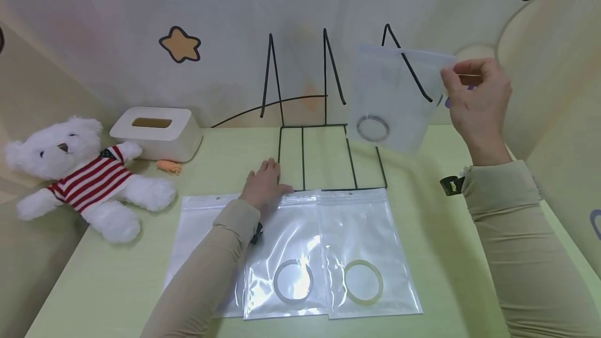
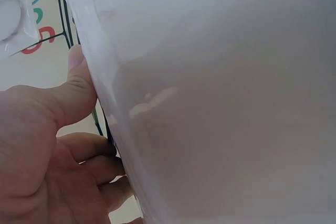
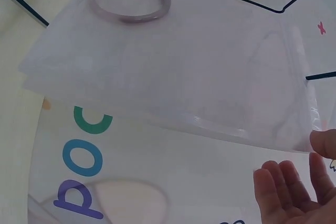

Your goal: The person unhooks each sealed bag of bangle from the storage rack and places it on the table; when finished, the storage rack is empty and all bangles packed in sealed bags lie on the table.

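My right hand point(image 1: 483, 98) pinches the upper right corner of a clear zip bag point(image 1: 408, 124) between thumb and fingertips. A greyish-purple bangle point(image 3: 139, 20) lies at the bottom of this bag. The bag hangs at the right hook point(image 1: 418, 81) of a black wire rack point(image 1: 303, 160), the hook's prong crossing in front of its top edge. My left hand point(image 1: 264, 184) rests at the rack's front left base corner, fingers extended in the head view. By its wrist lie flat bags: a middle one point(image 1: 263, 260) with a whitish bangle and a right one point(image 1: 359, 228) with a yellowish bangle.
Partly under my left forearm lies another bag point(image 1: 197, 223). A white teddy bear point(image 1: 136, 192) in a striped shirt sits at the left, near a white tissue box point(image 1: 183, 129) and a small orange object point(image 1: 168, 167). A printed curtain point(image 1: 225, 4) hangs behind the rack.
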Available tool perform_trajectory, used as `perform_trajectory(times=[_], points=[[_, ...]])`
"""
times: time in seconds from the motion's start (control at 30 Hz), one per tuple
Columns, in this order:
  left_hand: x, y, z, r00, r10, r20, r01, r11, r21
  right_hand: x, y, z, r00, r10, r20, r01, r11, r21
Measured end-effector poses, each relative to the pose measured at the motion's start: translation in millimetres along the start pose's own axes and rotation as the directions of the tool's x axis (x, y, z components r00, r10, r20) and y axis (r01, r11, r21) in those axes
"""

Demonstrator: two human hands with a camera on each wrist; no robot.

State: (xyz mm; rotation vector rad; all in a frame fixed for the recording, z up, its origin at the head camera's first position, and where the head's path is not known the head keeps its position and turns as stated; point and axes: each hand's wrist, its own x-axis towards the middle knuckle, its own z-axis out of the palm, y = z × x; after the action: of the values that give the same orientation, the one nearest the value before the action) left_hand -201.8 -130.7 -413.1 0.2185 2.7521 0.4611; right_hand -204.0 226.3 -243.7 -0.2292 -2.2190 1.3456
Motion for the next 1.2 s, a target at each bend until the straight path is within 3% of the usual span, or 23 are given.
perform_trajectory(times=[0.87,1.2], points=[[2.5,-1.3,0.6,1.0,-0.003,-0.001,0.003,1.0,0.021,-3.8,10.1,1.3,0.999,-0.026,0.023,0.025,0.999,0.038],[5.2,-3.3,4.0,1.0,0.005,-0.004,-0.005,1.0,0.013,-5.0,12.1,2.8,0.993,-0.113,-0.037,0.115,0.993,0.035]])
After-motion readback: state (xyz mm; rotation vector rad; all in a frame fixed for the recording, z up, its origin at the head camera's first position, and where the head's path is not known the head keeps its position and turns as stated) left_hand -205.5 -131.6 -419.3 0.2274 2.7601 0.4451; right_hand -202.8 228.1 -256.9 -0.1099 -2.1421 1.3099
